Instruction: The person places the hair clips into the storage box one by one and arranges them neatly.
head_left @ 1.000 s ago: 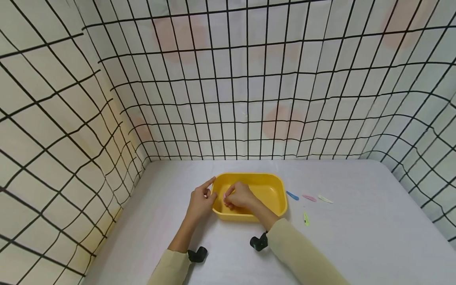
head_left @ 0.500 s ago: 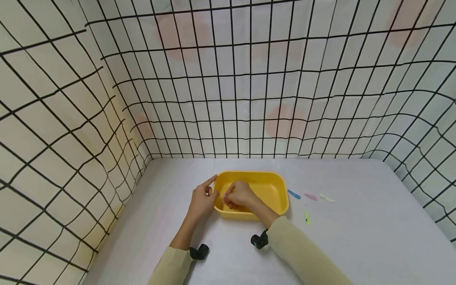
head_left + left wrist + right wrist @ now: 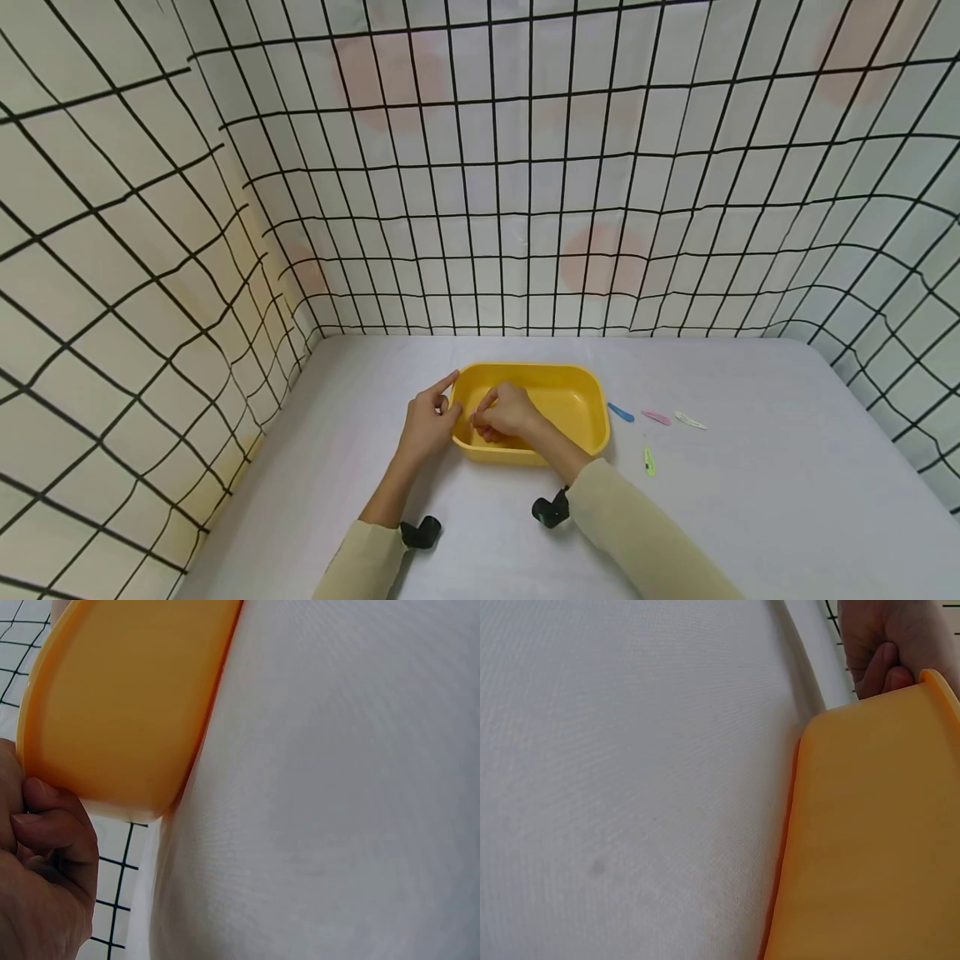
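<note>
The yellow plastic tray point(image 3: 555, 457) stands on the white table. At its left end my left hand point(image 3: 426, 427) grips the wall, thumb over the rim, index finger stretched along the outside. The left wrist view shows that left hand point(image 3: 52, 870) with other fingers curled against the tray point(image 3: 127, 697). Inside the tray's left part, my right hand point(image 3: 507, 412) points down and pinches what looks like a small pink hair clip point(image 3: 474, 419), mostly hidden by the fingers. In the right wrist view, the tray wall point(image 3: 877, 825) hides the right hand.
Right of the tray lie a blue hair clip point(image 3: 621, 412), a pink one point(image 3: 656, 417), a white one point(image 3: 690, 421) and a green one point(image 3: 649, 461). A black grid point(image 3: 525, 212) over white sheeting encloses the table's back and sides.
The head view has shifted slightly. Both hands keep their places at the tray, and less of the pink thing shows between the right fingers. The loose clips have not moved.
</note>
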Action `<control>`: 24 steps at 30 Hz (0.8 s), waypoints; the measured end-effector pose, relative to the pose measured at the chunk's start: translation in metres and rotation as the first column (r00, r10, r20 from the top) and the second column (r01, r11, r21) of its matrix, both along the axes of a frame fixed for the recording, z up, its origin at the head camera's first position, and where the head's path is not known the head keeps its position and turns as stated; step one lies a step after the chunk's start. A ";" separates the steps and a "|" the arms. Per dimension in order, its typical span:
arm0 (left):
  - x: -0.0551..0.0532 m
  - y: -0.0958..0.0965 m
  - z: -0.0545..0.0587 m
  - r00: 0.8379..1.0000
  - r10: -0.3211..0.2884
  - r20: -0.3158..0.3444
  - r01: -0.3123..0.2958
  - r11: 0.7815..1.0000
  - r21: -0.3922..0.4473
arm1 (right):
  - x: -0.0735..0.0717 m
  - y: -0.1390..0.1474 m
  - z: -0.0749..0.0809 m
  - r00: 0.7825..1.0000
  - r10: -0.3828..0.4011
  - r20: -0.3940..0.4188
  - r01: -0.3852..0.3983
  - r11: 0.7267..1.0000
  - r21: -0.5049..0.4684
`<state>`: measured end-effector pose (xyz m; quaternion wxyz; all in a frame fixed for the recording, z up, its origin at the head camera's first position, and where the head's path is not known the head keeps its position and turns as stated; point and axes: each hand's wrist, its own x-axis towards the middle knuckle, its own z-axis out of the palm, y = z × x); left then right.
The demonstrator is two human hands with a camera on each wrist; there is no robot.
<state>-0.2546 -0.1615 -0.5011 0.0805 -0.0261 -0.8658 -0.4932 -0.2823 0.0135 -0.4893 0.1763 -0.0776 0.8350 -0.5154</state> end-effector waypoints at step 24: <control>0.000 0.000 -0.003 1.000 0.017 0.020 -0.017 1.000 0.015 | 0.010 0.056 0.017 0.992 -0.116 -0.053 0.119 0.990 0.072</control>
